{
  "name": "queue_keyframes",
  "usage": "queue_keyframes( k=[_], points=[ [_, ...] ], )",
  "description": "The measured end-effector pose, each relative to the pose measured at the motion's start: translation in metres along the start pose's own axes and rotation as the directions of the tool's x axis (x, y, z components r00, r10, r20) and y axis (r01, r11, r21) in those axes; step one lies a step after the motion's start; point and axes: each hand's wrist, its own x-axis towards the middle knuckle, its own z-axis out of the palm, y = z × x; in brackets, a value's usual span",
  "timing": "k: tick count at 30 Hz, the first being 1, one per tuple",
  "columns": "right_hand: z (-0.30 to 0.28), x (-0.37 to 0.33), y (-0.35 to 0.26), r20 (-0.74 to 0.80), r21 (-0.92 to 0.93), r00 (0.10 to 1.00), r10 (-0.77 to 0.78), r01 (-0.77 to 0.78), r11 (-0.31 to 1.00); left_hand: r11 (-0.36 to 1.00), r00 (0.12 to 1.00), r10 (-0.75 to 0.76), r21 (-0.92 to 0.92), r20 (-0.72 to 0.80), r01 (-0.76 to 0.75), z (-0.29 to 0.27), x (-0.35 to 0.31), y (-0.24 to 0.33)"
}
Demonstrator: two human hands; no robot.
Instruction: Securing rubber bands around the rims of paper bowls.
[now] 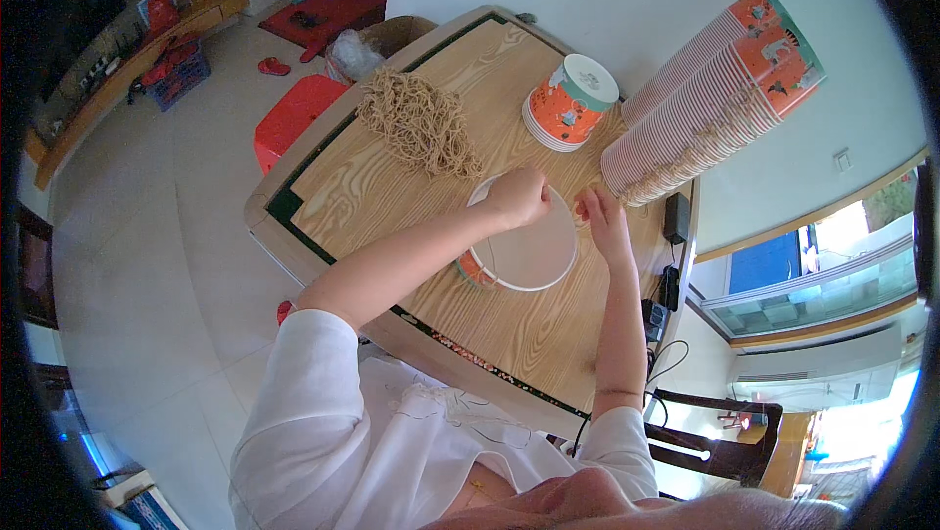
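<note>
A white-lined paper bucket (534, 254) stands open on the wooden table, its orange printed outside showing at the lower left. A thin cord (492, 248) runs by its left rim. Over the far part of the mouth is my left hand (524, 199), closed in a fist. Beside the right rim, my right hand (604, 219) has its fingers pinched together. What either hand grips is too small to make out. A tangled heap of tan cords (419, 123) lies beyond my left forearm.
Tall stacks of nested paper buckets (700, 104) lean at the far right, tan cords running along one. A shorter stack (568, 109) sits upside down at the back. Black adapters (676, 218) line the table's right edge. A red stool (294, 119) stands beyond the left edge.
</note>
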Motion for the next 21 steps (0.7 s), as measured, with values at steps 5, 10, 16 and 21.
queue_keyframes(
  k=[5,10,16,21],
  points=[
    [0.014,0.002,0.027,0.035,0.082,0.998,0.056,-0.058,0.995,0.997,0.996,-0.071,0.017,-0.056,0.072,-0.002,-0.004,0.008],
    [0.021,0.003,0.039,0.064,0.114,0.998,-0.017,0.009,0.993,0.993,0.993,-0.110,-0.038,-0.049,0.108,-0.007,-0.007,0.013],
    [0.026,0.006,0.043,0.102,0.214,0.995,0.000,-0.022,0.977,0.993,0.978,-0.115,-0.042,-0.176,0.109,-0.002,-0.004,0.009],
    [0.028,0.006,0.051,0.110,0.264,0.994,-0.016,-0.014,0.964,0.995,0.984,-0.095,-0.013,-0.149,0.094,-0.006,-0.005,0.014]
  ],
)
